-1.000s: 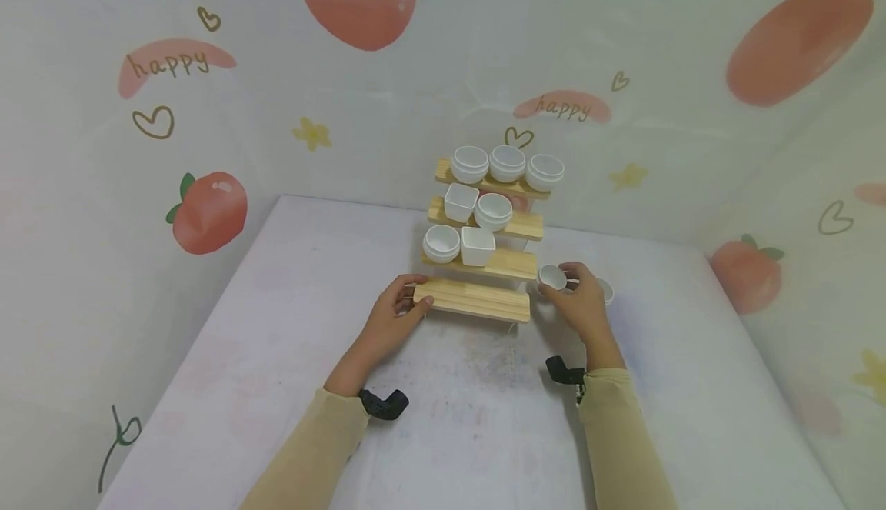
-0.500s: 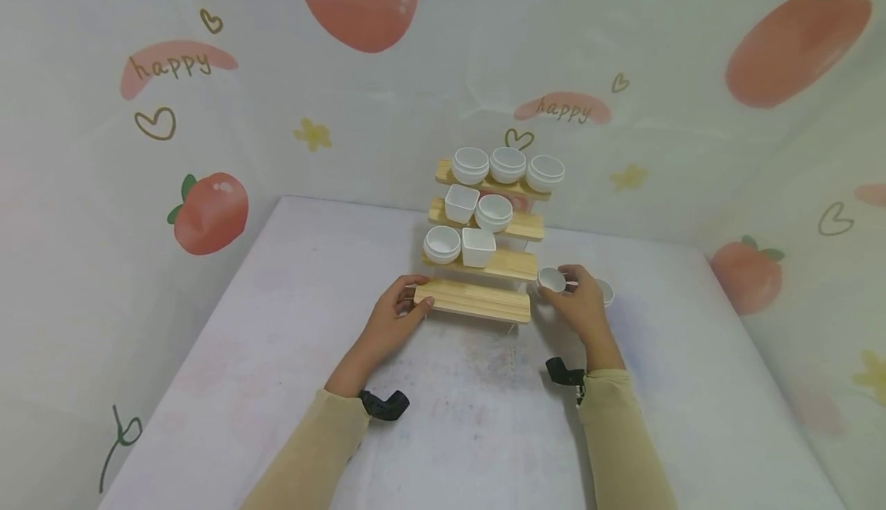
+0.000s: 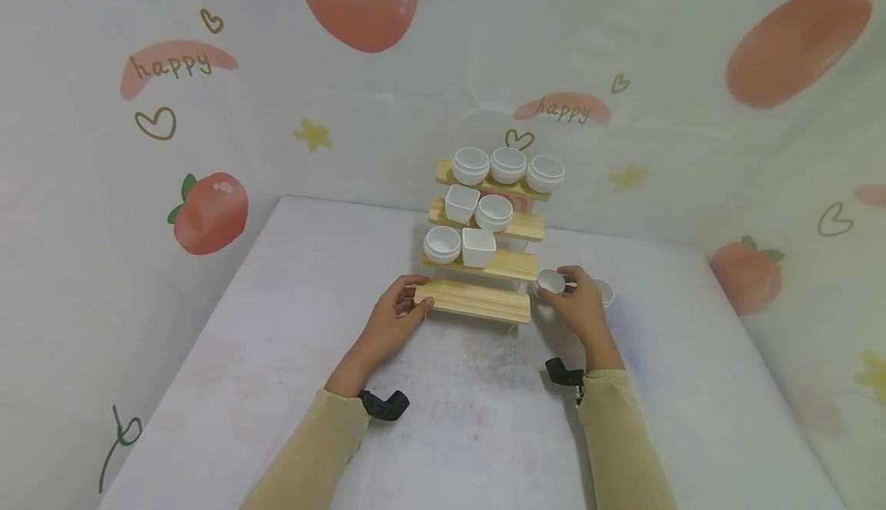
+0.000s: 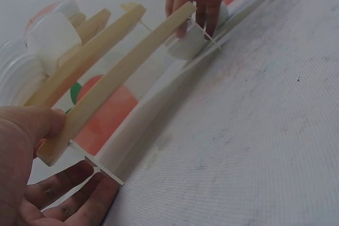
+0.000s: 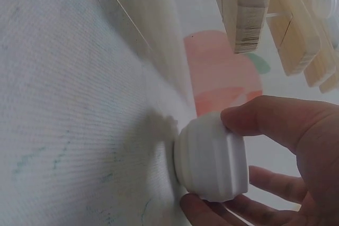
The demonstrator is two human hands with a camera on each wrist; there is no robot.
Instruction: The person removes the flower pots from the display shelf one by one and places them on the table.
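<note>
A tiered wooden stand (image 3: 477,302) rises in steps on the table in the head view. My left hand (image 3: 396,314) grips the left end of its lowest board, thumb on the front edge; in the left wrist view the fingers curl below by the thin clear leg (image 4: 98,165). To the right of the stand, my right hand (image 3: 583,302) pinches a small round white bowl (image 3: 550,282) between thumb and fingers. The right wrist view shows the bowl's ridged side (image 5: 212,157) right at the table surface. A second white bowl (image 3: 605,292) sits partly hidden behind the right hand.
Three round white bowls (image 3: 508,165) line the top board. On the board below stand a square bowl (image 3: 461,202) and a round bowl (image 3: 494,213). The third board holds a round bowl (image 3: 442,245) and a square bowl (image 3: 479,247). A printed cloth wall (image 3: 388,125) closes off the back.
The bowl in my right hand has shifted very slightly toward the stand and lower in the head view. My left hand keeps its grip on the lowest board.
</note>
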